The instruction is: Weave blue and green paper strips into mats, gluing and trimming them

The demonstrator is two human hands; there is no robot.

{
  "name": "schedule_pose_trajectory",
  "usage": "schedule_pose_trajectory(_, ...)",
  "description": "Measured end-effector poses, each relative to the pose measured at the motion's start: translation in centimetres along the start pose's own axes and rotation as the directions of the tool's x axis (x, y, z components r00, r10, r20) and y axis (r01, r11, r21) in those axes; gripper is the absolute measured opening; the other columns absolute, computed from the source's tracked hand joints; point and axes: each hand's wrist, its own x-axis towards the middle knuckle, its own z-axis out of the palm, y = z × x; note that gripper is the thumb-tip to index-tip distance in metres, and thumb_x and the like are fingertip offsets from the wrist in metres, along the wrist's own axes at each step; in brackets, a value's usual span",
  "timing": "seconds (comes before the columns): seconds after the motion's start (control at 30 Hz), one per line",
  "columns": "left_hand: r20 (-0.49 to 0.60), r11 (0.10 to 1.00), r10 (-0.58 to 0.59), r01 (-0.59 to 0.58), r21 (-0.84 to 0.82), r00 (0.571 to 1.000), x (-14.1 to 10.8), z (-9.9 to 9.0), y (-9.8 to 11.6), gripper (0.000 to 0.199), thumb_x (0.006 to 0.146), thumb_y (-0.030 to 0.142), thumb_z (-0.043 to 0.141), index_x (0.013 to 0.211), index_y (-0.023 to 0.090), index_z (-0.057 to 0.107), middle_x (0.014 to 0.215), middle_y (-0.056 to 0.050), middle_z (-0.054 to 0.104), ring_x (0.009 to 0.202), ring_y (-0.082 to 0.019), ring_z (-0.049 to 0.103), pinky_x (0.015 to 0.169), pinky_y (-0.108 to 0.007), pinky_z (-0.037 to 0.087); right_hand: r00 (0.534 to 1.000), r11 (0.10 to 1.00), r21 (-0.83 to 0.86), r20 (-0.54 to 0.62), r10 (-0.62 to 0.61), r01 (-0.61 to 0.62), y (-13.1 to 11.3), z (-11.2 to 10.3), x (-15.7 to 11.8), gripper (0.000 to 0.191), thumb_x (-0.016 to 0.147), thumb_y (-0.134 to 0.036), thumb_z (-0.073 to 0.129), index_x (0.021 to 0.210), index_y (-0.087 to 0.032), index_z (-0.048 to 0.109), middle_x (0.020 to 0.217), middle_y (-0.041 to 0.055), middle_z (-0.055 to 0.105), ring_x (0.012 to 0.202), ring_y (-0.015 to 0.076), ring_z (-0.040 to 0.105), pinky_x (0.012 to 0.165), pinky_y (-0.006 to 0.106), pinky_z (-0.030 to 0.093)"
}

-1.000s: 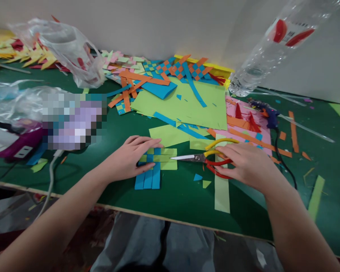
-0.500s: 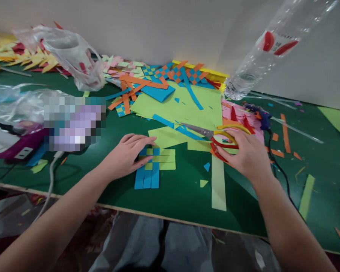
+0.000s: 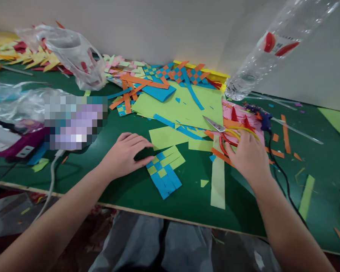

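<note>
Woven paper (image 3: 159,166) on cluttered green table (image 3: 192,202) | grey wall (image 3: 158,30) behind | left grip (image 3: 127,156) apart | right grip (image 3: 251,158) clamped on scissors (image 3: 221,129)

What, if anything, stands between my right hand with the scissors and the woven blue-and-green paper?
Nothing upright is visible between the right hand and the woven paper. Only flat paper lies across that gap, nearer the hand: a pale green strip, an orange strip and a small blue scrap.

Slanted woven blue-green paper (image 3: 164,172), scissors (image 3: 221,129) well apart
</note>
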Motion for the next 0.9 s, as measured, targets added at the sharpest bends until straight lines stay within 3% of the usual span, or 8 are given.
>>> schedule_pose_trajectory(0.17, 0.05, 0.993, 0.09, -0.086, -0.078, 0.995, 0.0, 0.1, 0.1, 0.04, 0.088, 0.048, 0.06, 0.121, 0.025, 0.06, 0.122, -0.008, 0.064, 0.115, -0.027, 0.056, 0.098, -0.044, 0.04, 0.998, 0.972, 0.225, -0.014, 0.065, -0.061, -0.7, -0.5, 0.3, 0.047, 0.084, -0.045, 0.061, 0.12, -0.015, 0.054, 0.109, 0.0172, 0.068, 0.1, 0.0334, 0.064, 0.079, 0.046, 0.053)
schedule_pose_trajectory(0.3, 0.077, 0.981, 0.173, -0.166, -0.097, 0.982, -0.1, 0.1, 0.2, 0.031, 0.089, 0.041, 0.061, 0.118, 0.03, 0.063, 0.129, -0.007, 0.059, 0.123, -0.029, 0.05, 0.098, -0.046, 0.041, 0.989, 0.904, 0.402, 0.031, 0.145, -0.146, -1.1, -1.0, 0.4, 0.049, 0.077, -0.044, 0.067, 0.117, -0.018, 0.057, 0.11, 0.0142, 0.068, 0.1, 0.0318, 0.065, 0.08, 0.045, 0.054)
schedule_pose_trajectory(0.43, 0.07, 0.971, 0.218, -0.209, -0.121, 0.973, 0.0, -0.1, 0.4, 0.023, 0.09, 0.033, 0.06, 0.112, 0.028, 0.066, 0.129, -0.007, 0.058, 0.125, -0.027, 0.047, 0.101, -0.045, 0.041, 0.951, 0.784, 0.542, 0.115, 0.288, -0.303, -0.9, -1.1, 0.5, 0.048, 0.071, -0.043, 0.07, 0.112, -0.019, 0.06, 0.101, 0.0121, 0.068, 0.09, 0.0303, 0.067, 0.076, 0.045, 0.055)
schedule_pose_trajectory(0.53, 0.074, 0.963, 0.243, -0.232, -0.139, 0.967, 0.0, -0.2, 0.5, 0.022, 0.091, 0.028, 0.058, 0.111, 0.028, 0.067, 0.13, -0.007, 0.057, 0.126, -0.026, 0.046, 0.103, -0.045, 0.04, 0.916, 0.64, 0.672, 0.16, 0.368, -0.374, -0.4, -0.6, 0.6, 0.046, 0.071, -0.041, 0.069, 0.111, -0.021, 0.06, 0.1, 0.0103, 0.068, 0.092, 0.0286, 0.068, 0.083, 0.047, 0.055)
schedule_pose_trajectory(0.7, 0.054, 0.959, 0.261, -0.253, -0.126, 0.964, -0.1, -0.3, 0.5, 0.018, 0.089, 0.027, 0.06, 0.105, 0.028, 0.068, 0.128, -0.006, 0.06, 0.126, -0.026, 0.047, 0.104, -0.045, 0.041, 0.88, 0.426, 0.826, 0.162, 0.446, -0.368, 0.6, 0.3, 0.9, 0.034, 0.074, -0.036, 0.066, 0.104, -0.023, 0.058, 0.098, 0.0049, 0.067, 0.093, 0.0222, 0.067, 0.082, 0.042, 0.056)
schedule_pose_trajectory(0.9, 0.03, 0.957, 0.29, -0.289, -0.041, 0.957, -0.4, -0.5, 0.8, 0.019, 0.088, 0.038, 0.064, 0.101, 0.024, 0.066, 0.126, -0.007, 0.063, 0.127, -0.028, 0.049, 0.099, -0.044, 0.043, 0.881, 0.369, 0.869, 0.143, 0.45, -0.329, 1.1, 0.7, 1.1, 0.036, 0.07, -0.037, 0.071, 0.1, -0.025, 0.055, 0.09, 0.0013, 0.065, 0.085, 0.0194, 0.066, 0.076, 0.038, 0.056)
